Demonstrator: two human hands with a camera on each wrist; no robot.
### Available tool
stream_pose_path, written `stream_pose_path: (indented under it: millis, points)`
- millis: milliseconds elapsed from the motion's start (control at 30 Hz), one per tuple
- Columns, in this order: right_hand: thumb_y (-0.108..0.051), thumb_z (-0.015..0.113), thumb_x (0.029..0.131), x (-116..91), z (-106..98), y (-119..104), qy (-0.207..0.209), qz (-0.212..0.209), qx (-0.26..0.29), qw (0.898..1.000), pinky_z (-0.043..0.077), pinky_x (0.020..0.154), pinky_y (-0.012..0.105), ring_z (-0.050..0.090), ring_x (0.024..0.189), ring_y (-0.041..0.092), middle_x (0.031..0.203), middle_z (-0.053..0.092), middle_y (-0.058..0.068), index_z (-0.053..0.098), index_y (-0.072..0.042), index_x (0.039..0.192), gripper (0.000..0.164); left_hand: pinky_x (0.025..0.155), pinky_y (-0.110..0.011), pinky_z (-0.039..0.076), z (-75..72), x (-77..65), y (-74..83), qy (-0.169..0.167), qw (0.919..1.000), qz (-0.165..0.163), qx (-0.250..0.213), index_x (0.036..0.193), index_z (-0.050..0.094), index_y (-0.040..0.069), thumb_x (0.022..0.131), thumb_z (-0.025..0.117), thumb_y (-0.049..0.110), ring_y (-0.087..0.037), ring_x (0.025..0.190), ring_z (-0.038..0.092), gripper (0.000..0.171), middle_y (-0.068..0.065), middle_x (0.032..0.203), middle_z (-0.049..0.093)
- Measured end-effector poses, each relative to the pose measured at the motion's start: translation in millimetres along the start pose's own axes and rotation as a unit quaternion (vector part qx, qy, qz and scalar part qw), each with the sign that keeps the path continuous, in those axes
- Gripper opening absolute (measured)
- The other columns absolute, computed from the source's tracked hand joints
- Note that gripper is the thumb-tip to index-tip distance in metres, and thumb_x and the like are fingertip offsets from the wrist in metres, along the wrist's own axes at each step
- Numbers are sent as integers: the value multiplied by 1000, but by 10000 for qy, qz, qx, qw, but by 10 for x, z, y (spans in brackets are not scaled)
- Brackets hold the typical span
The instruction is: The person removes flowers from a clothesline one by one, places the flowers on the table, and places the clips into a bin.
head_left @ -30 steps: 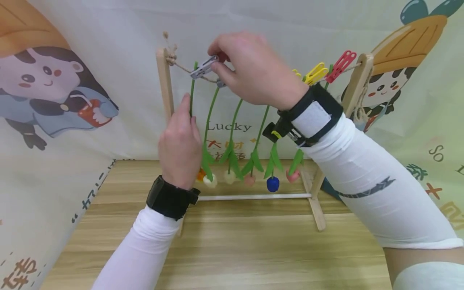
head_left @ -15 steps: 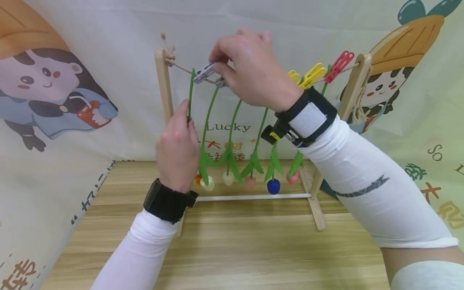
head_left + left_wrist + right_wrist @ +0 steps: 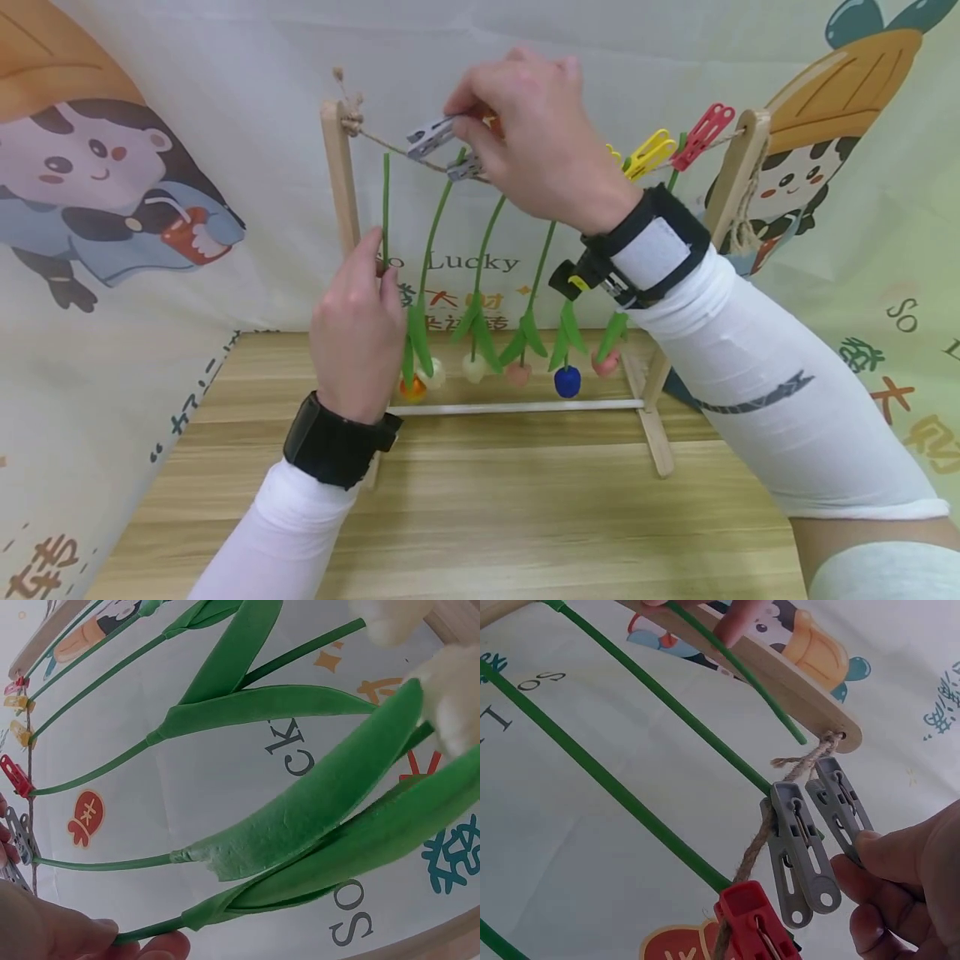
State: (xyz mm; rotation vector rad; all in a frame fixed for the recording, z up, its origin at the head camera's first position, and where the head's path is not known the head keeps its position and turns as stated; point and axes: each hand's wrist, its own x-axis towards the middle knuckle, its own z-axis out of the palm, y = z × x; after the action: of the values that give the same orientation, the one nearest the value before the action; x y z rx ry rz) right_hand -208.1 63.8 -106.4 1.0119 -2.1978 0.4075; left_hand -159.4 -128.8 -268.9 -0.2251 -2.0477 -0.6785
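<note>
My right hand [image 3: 536, 137] pinches a gray clothespin [image 3: 431, 138], fingertips closed on it, at upper centre; my left hand [image 3: 358, 325] pinches a green stem [image 3: 386, 200] left of centre. I'd lay its free tip across the rope [image 3: 753, 853], spread the clothespin fully, then clip both.

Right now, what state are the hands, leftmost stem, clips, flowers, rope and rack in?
left hand, pinching the leftmost stem
leftmost stem, top end unclipped
right hand, pinching the left gray clip
left gray clip, holding no stem; grip on rope unclear
right gray clip, clamped on rope and stem
yellow clips, on the rope
red clips, on the rope
flowers, hanging head down
rope, strung, sagging slightly
rack, standing upright
</note>
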Motion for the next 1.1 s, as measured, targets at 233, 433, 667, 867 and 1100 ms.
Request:
stream_pose_path:
  millis: [233,433,667,867,1100]
  points:
    - [-16,64,108,-102,-47,-2,373,-152,199,9990,24,93,40,55,111,27,116,77,4,77,-5,115,18,81,-49,63,-79,-119,-26,-57,10000,36,-61,141,61,-8,100,69,-5,-36,96,75,41,-25,122,72]
    - [-19,65,107,-291,-81,-9,487,-242,286,9981,22,90,39,51,109,28,118,75,4,74,-5,122,23,70,-48,63,-168,-238,-26,-62,9998,186,-11,139,62,-8,101,69,-3,-35,87,74,40,-24,115,74]
    - [-17,71,102,-690,-73,78,951,-608,717,9910,26,89,42,47,100,34,113,73,13,72,2,123,28,63,-46,61,-300,-409,24,-141,9992,364,64,139,64,-7,99,71,-3,-34,80,73,40,-23,107,74]
    - [-17,73,100,-1163,-111,211,1040,-380,865,9901,28,85,40,50,98,35,107,73,13,72,1,122,29,61,-47,60,-370,-564,36,-180,9979,591,201,129,71,-5,96,74,-5,-34,76,72,33,-21,98,75]
    - [-12,72,94,-1840,-96,424,1093,341,1051,9879,29,83,34,51,93,30,103,73,13,73,2,120,30,47,-42,53,-376,-861,-10,-473,9940,831,527,129,74,1,90,82,-5,-30,65,67,41,-16,86,73]
